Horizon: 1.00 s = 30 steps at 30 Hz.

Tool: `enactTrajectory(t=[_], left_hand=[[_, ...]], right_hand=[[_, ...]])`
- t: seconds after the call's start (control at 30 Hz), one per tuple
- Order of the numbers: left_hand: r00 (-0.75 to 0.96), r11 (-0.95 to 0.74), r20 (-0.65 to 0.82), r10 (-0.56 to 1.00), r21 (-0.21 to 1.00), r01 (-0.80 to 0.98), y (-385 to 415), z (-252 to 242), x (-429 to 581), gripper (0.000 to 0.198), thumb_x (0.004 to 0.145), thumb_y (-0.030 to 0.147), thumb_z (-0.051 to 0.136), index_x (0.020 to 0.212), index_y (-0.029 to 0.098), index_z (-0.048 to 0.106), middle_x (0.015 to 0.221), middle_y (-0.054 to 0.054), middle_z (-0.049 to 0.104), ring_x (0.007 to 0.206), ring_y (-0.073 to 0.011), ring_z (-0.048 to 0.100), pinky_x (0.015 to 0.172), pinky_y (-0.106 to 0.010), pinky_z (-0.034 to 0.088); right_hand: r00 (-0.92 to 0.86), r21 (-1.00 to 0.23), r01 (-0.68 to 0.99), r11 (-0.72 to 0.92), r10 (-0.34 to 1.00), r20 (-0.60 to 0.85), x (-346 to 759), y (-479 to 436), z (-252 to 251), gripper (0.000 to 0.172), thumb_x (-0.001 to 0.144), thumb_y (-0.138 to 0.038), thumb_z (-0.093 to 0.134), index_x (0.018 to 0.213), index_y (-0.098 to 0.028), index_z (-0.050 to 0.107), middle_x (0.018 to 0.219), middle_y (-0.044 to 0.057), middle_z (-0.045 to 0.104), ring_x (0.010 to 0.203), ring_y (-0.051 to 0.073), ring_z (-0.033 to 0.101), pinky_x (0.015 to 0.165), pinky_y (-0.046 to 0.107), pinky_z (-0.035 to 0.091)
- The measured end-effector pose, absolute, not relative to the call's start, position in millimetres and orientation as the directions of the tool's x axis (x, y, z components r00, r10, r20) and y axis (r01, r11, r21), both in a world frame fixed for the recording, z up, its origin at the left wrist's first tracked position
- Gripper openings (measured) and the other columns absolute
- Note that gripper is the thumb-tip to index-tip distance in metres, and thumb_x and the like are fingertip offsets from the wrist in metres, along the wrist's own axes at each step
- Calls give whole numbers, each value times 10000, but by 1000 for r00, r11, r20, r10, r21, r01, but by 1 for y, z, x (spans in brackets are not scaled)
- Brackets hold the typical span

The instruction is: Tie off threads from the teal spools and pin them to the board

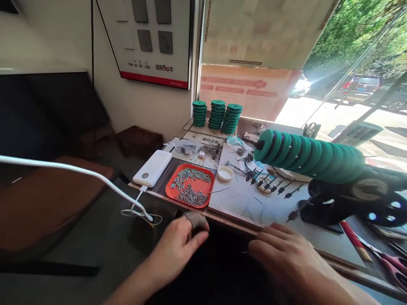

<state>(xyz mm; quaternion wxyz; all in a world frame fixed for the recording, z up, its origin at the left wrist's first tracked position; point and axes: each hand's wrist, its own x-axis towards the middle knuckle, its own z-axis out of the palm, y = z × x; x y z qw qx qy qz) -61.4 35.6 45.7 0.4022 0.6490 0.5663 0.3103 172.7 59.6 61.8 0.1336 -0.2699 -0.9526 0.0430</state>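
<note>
My left hand (178,250) is in front of the table's edge, below the red tray, its fingers curled and thumb bent toward them. A greyish covering (197,220) wraps a finger of it. What that hand holds, if anything, is hidden. To the right, my right hand (286,256) has its fingers bent together over the table's front edge. A thin dark tip (244,253) shows just left of its fingers; its kind is too small to tell. Nearest the left hand is the red tray (167,191), with small silvery metal pieces in two heaps.
A white power bank (152,168) with a cable stands left of the tray. Spools of green thread (313,154) fill a horizontal rod on a black stand at right. Stacked green spools (217,114) stand behind. Scissors (392,264) lie at far right, near a white lid (225,173) and wires.
</note>
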Motion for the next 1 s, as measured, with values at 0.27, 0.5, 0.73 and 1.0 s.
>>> enactTrajectory(t=[0.27,0.5,0.73,1.0], left_hand=[[199,-200,38,979,327,924,130,56,-78,150,758,226,515,809,204,655,877,-46,636,848,-193,584,735,-274,427],[205,-193,-33,978,211,958,134,56,-54,96,675,247,574,649,208,658,734,-59,642,745,-239,597,703,-345,419],[166,-156,-63,984,140,978,133,61,-46,126,676,173,533,607,192,637,713,-73,641,723,-240,611,663,-338,425],[178,-171,-29,984,167,971,134,55,-43,133,711,149,516,661,169,636,745,-101,643,751,-264,611,683,-361,431]], right_hand=[[-588,-275,537,797,588,554,126,44,16,198,841,-96,401,741,-187,546,520,-23,522,470,115,462,504,251,258],[-527,-323,546,773,616,585,118,40,-5,217,797,-43,409,715,-181,556,534,-17,549,477,113,468,525,261,249],[-531,-325,558,763,630,567,118,37,-9,208,797,-55,414,703,-181,551,523,-18,531,469,117,453,517,262,242],[-531,-334,576,746,652,540,113,35,-14,233,803,-65,401,660,-187,538,510,-19,526,458,122,461,499,264,258]])
